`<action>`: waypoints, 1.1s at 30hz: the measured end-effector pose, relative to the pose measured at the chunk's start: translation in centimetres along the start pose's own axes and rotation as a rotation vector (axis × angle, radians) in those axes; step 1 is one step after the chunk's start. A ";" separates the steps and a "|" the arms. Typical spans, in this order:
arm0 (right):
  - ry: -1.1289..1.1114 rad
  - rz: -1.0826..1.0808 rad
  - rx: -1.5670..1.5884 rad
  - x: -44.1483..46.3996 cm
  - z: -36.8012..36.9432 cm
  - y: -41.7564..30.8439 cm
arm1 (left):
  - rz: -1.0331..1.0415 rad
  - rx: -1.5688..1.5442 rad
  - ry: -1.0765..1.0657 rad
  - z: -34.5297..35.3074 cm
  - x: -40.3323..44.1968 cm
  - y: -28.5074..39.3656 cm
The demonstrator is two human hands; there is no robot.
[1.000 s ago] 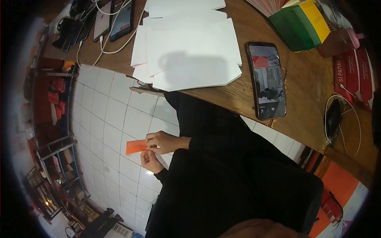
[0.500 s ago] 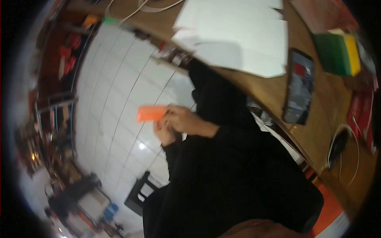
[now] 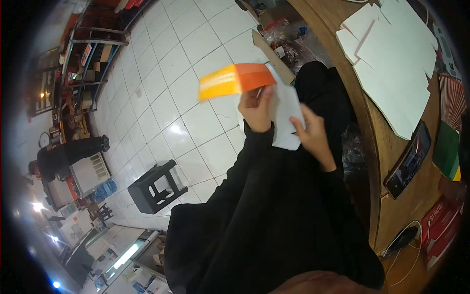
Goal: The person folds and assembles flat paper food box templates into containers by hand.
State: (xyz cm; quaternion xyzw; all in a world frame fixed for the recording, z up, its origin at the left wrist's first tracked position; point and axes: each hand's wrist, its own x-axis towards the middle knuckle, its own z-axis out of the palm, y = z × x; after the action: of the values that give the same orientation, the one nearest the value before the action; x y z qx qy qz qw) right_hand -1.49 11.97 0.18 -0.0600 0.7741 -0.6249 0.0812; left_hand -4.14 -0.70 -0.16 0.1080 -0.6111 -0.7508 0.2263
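Note:
A folded card [image 3: 255, 76] with orange and yellow printed panels is raised above my lap. A white panel [image 3: 287, 110] hangs down beside it, apparently part of the same card, though the join is partly hidden. My left hand [image 3: 257, 110] grips the card under the orange panel, with thumb and fingers bent. On the other side, my right hand [image 3: 313, 134] pinches the edge of the white panel, its thumb lying on the face.
The wooden table [image 3: 379, 215] on the right bears a stack of white sheets [image 3: 396, 68], a phone [image 3: 407, 159] and a green card pile [image 3: 446, 149]. A black stool [image 3: 155, 188] stands on the tiled floor. Farther left is a person in dark clothes [image 3: 71, 153].
My view has swung, shifting the table right. The orange card, earlier compact between my close-set hands, is spread out, showing yellow and white panels. My hands are farther apart.

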 end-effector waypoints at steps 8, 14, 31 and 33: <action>-0.027 0.353 0.582 0.7 -4.4 -0.9 | 0.542 0.518 -0.749 -0.6 -3.8 0.8; 0.143 0.289 0.077 -0.2 -5.2 -1.1 | -0.226 0.449 -0.271 1.2 -5.7 1.1; 0.145 -0.001 -0.287 -2.3 -4.8 -2.5 | -0.723 -0.248 -0.313 0.0 -7.4 -2.9; 0.125 0.041 -0.251 -2.0 -4.9 -2.6 | -0.644 -0.193 -0.335 0.1 -7.4 -3.0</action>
State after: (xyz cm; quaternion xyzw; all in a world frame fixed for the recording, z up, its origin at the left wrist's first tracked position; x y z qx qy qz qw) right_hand -0.51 16.51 3.86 -0.0149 0.8507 -0.5240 0.0375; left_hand 1.63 3.32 -3.89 0.1486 -0.5006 -0.8450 -0.1155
